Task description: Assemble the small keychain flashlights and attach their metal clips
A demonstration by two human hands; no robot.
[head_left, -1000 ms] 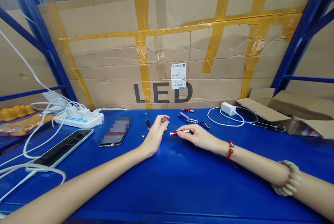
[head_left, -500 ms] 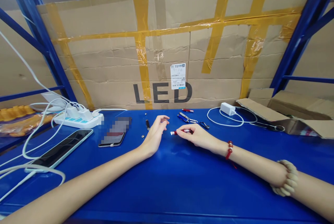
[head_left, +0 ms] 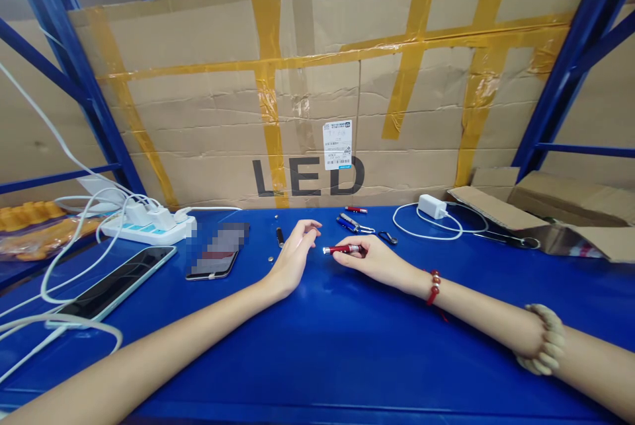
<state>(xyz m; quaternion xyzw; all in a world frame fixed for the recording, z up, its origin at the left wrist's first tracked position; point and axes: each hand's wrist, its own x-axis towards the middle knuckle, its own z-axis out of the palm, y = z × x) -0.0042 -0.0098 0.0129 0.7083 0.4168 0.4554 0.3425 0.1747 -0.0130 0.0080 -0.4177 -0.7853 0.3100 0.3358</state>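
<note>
My right hand [head_left: 373, 258] rests on the blue table [head_left: 317, 346] and pinches a small red pen-shaped torch [head_left: 342, 249] that points left. My left hand [head_left: 294, 254] lies just left of it with its fingers loosely curled and apart, holding nothing. A small black cylinder [head_left: 280, 236] and a tiny round cell [head_left: 270, 258] lie beside my left hand. Behind my right hand lie a blue torch with a clip [head_left: 350, 223], another red torch [head_left: 356, 209] and a dark carabiner [head_left: 387, 237].
A phone [head_left: 214, 260] and a larger dark phone [head_left: 115, 281] lie at left, near a white power strip [head_left: 147, 225] with cables. A white charger [head_left: 432, 206] with its cord lies at right, beside open cardboard boxes [head_left: 555, 213]. A taped cardboard sheet [head_left: 317, 94] stands behind.
My right hand has turned the red torch slightly in its fingers and lifted it a little. My left hand has stayed almost still.
</note>
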